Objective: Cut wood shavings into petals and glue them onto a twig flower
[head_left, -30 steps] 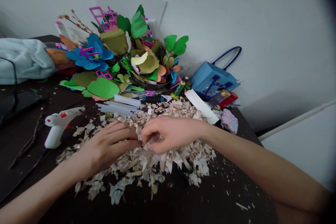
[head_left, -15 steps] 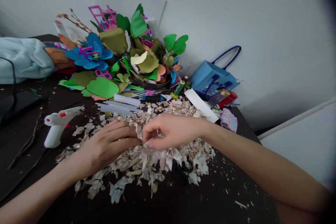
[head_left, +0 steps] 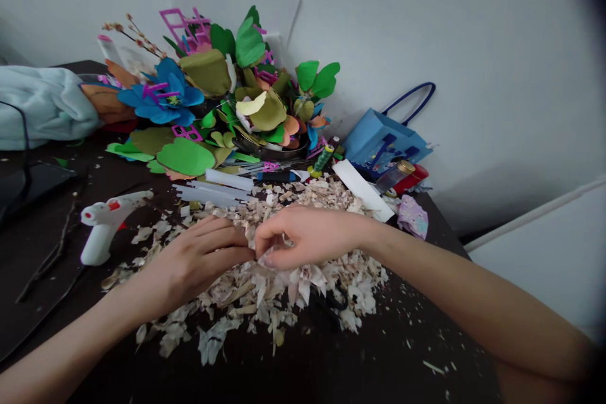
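Over a heap of pale, dry petal-like scraps (head_left: 265,297), my two hands meet at their fingertips. My left hand (head_left: 203,259) is closed, its thumb and fingers pressed together. My right hand (head_left: 303,237) is curled into a pinch, thumb against forefinger, touching or nearly touching the left fingertips. Whatever sits between the fingers is too small and hidden to name. Pale, pointed pieces (head_left: 303,281) lie just below my right thumb. Dark-handled scissors (head_left: 331,306), mostly in shadow, rest at the heap's near right side.
A white glue gun (head_left: 100,237) stands at the left, beside a thin twig (head_left: 50,262). Behind the heap lie translucent sticks (head_left: 213,194), a green thread spool (head_left: 323,159) and a white strip (head_left: 362,189). Colourful artificial flowers (head_left: 208,76) and a blue bag (head_left: 383,139) stand at the back.
My right hand has shifted very slightly to the left, its fingers still pinched by the left fingertips. Everything else looks the same.
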The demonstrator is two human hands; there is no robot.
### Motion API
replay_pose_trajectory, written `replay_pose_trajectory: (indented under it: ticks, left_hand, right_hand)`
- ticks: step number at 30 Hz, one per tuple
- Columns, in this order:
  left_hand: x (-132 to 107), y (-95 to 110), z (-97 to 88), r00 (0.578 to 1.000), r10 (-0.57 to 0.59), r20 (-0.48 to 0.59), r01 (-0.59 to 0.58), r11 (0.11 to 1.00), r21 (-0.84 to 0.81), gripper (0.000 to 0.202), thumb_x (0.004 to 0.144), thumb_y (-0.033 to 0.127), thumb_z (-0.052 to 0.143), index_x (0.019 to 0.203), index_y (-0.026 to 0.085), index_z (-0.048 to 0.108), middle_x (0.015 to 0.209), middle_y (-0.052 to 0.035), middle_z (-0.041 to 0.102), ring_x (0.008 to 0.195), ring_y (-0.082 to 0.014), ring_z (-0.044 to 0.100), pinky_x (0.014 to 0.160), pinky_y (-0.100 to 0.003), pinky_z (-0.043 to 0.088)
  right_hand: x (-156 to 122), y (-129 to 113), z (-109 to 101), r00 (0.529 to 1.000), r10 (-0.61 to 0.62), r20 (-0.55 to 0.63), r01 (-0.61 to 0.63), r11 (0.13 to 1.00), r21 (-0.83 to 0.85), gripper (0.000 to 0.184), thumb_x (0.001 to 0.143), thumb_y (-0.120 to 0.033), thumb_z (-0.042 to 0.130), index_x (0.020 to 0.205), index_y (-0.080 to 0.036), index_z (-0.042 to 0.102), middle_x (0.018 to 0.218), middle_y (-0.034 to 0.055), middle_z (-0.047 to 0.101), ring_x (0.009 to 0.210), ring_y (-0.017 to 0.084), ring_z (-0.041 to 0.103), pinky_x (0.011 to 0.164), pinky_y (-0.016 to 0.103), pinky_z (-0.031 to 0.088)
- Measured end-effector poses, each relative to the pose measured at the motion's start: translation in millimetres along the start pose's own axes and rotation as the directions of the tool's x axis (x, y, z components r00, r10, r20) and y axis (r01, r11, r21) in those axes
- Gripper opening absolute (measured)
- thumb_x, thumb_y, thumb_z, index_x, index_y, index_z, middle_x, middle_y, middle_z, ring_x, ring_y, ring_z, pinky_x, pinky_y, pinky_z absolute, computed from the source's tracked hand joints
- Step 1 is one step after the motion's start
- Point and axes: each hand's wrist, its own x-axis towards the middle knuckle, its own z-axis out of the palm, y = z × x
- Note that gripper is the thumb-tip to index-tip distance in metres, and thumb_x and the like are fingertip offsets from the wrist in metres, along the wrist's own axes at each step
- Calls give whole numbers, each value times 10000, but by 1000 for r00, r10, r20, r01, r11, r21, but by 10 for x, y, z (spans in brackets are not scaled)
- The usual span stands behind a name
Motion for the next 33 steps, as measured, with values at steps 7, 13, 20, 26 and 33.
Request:
replay_pose_trajectory:
  ticks: [7,13,20,26,33]
  left_hand:
    - [5,-29,-6,999,27,23,-27,1000,-6,255,924,28,466,1060,185,614,984,-67,650,895,-185,550,804,-308,417]
    - [3,-10,-11,999,10,43,-9,1000,-19,257,911,-3,459,1032,179,597,982,-65,640,883,-183,538,804,-304,405]
    - [31,-18,-9,999,18,51,-16,999,-32,261,910,-5,464,1039,184,589,957,-52,631,878,-173,543,813,-287,409]
    - [43,-14,-7,999,13,44,-12,999,-33,228,924,24,469,1027,185,594,949,-52,631,875,-176,544,804,-289,417]
    - [46,-5,-5,1000,8,24,-7,999,-53,197,938,65,489,1043,186,603,928,-55,630,852,-178,550,788,-298,425]
  right_hand:
    - [-2,2,8,1000,-6,-2,6,1000,-16,91,840,-113,566,883,-129,644,903,47,679,802,142,590,726,254,430]
    - [27,1,25,1000,-4,10,5,999,-31,113,847,-112,560,904,-120,657,909,51,692,800,146,599,719,258,429]
    - [15,-19,21,1000,23,5,-23,1000,-2,118,853,-115,550,887,-126,662,857,41,686,750,127,596,682,235,428]
    - [12,-26,18,999,32,-2,-32,999,-1,134,866,-129,546,902,-106,673,841,45,678,723,120,577,651,232,418]
    - [21,-25,8,998,65,-22,-65,998,6,120,869,-128,539,867,-109,658,766,9,629,647,95,526,610,230,382]
